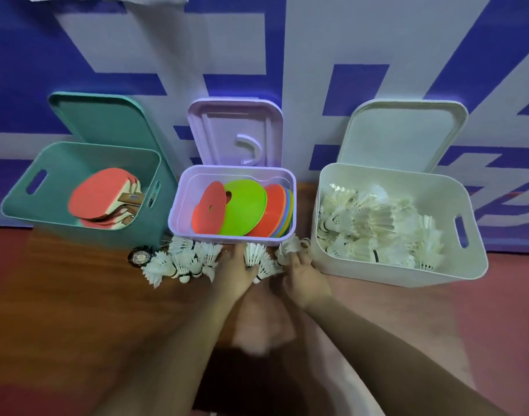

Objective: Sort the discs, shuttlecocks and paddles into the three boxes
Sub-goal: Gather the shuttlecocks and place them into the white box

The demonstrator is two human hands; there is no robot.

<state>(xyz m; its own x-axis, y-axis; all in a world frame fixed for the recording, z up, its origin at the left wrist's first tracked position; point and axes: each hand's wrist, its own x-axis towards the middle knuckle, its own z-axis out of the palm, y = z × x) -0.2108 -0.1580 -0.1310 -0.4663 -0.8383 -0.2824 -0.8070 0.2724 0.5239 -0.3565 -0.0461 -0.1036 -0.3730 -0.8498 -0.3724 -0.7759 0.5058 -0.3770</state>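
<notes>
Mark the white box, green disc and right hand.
white box [422, 180]: head view, bare back inner wall.
green disc [245, 208]: head view, middle of its face.
right hand [305, 277]: head view, back of the hand.

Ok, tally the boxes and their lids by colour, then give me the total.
Teal: 2, the teal box and the teal lid
Lilac: 2, the lilac box and the lilac lid
White: 2, the white box and the white lid
Total: 6
</notes>
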